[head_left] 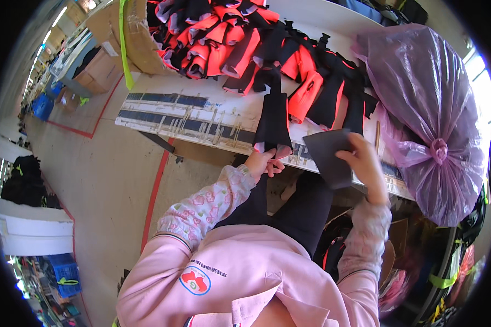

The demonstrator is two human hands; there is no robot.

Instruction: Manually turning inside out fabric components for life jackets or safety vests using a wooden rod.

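Observation:
My left hand (265, 163) pinches the near end of a black fabric sleeve (271, 122) with a pinkish-red inside, which hangs over the table's front edge. To its right, my right hand (364, 163) holds a dark grey flat sheet (331, 158) between thumb and fingers, a little apart from the sleeve. The sheet is slightly blurred, and its material I cannot make out. Just beyond lie more black and neon-red fabric sleeves (305, 95), some with their ends toward me.
A heap of black and red fabric pieces (210, 41) covers the far part of the white table (191, 117), beside a cardboard box (139, 38). A knotted, translucent purple plastic bag (420, 92) bulges at the table's right end. Red lines (157, 191) mark the floor.

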